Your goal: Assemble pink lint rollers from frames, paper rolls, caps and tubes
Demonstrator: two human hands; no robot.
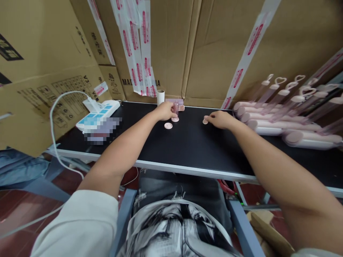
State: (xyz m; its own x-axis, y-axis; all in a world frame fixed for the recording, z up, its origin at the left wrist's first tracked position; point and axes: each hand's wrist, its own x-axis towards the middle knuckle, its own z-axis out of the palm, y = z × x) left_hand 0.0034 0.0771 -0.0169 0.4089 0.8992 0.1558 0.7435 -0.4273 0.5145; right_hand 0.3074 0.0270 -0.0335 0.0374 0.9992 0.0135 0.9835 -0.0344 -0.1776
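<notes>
Near the back of the black table, my left hand is closed around a small translucent pink tube, held upright. A pale pink round disc is at the tube's lower end; whether the two are joined I cannot tell. Another pink disc lies flat just in front of that hand. Farther right, my right hand pinches a small pale pink round piece at the table surface, its fingertips partly covering it.
A white cardboard-like roll and a purple-pink box stand behind my left hand. At left is a white power strip with a cable. Several pink cylinders with heart-loop tubes crowd the right. Cardboard walls rise behind.
</notes>
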